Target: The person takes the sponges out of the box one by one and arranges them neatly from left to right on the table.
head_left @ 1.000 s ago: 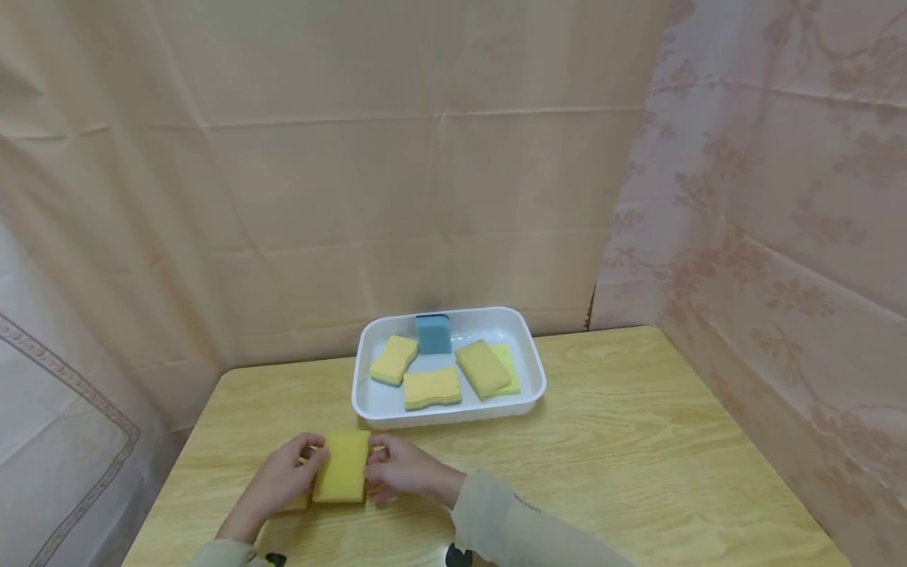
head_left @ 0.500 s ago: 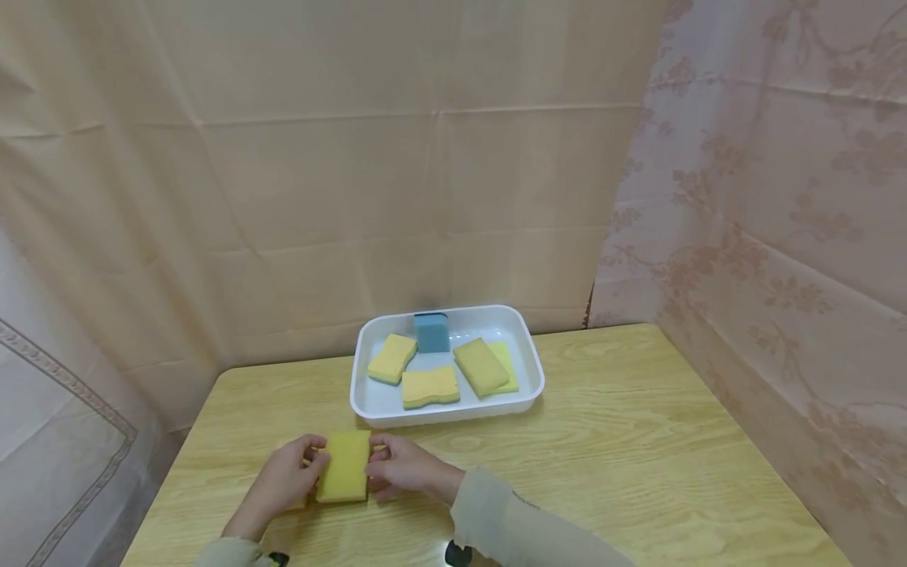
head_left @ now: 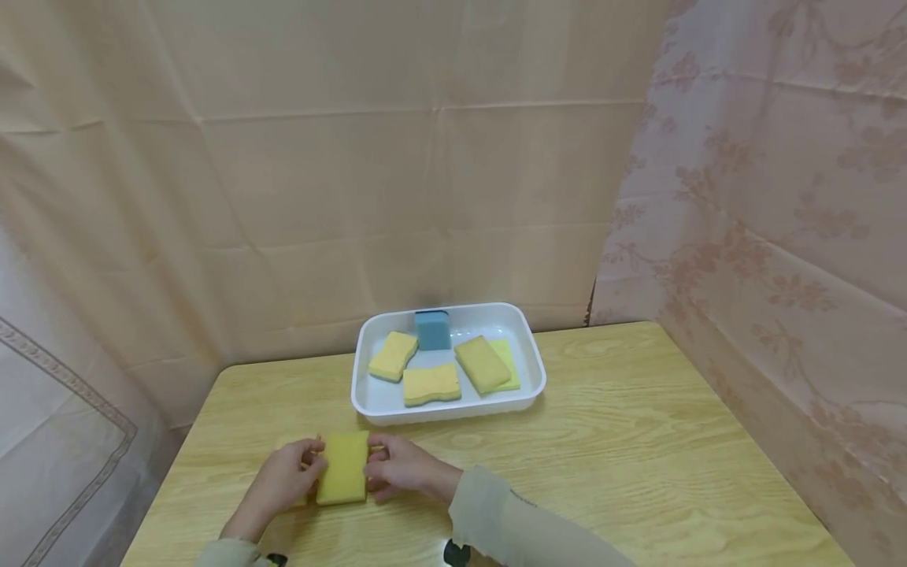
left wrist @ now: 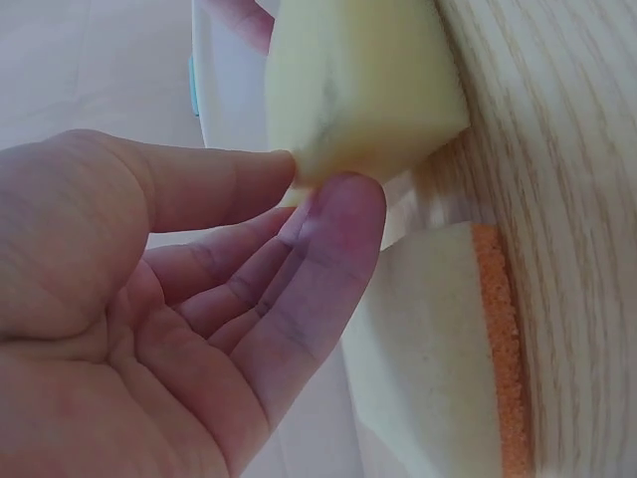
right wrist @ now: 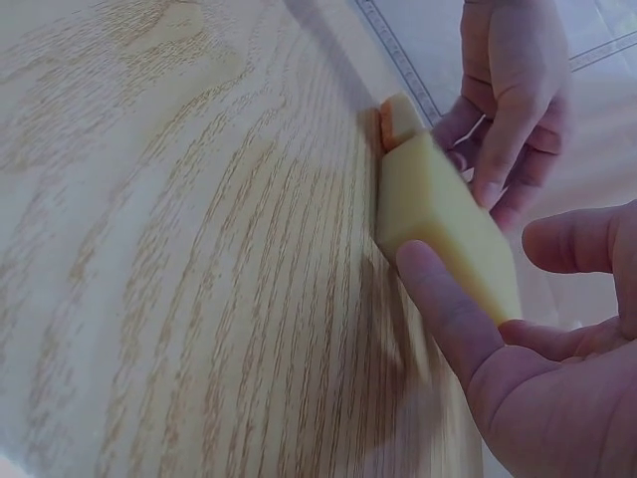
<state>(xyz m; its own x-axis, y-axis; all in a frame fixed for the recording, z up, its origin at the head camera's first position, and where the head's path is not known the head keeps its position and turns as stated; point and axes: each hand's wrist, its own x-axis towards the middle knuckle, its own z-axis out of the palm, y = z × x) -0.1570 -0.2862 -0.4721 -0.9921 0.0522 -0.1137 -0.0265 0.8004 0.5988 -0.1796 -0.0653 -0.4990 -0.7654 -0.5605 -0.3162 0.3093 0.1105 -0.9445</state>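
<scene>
Lettering (head_left: 523, 497) on the beige sleeve (head_left: 496, 516) seems unreadably small; the left hand (head_left: 286, 475) pinches one rectangular yellow foam sponge (head_left: 343, 468) over the wooden bench (head_left: 623, 441); the right hand (head_left: 405, 465), fingers parted, touches it; one orange-sided sponge (left wrist: 428, 339) lies beside; the white plastic tray (head_left: 453, 412) holds five pieces (head_left: 431, 384).

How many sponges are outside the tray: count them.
2: yellow sponge between left hand and right hand; orange-edged sponge beside it, largely hidden by left hand in head view.
</scene>
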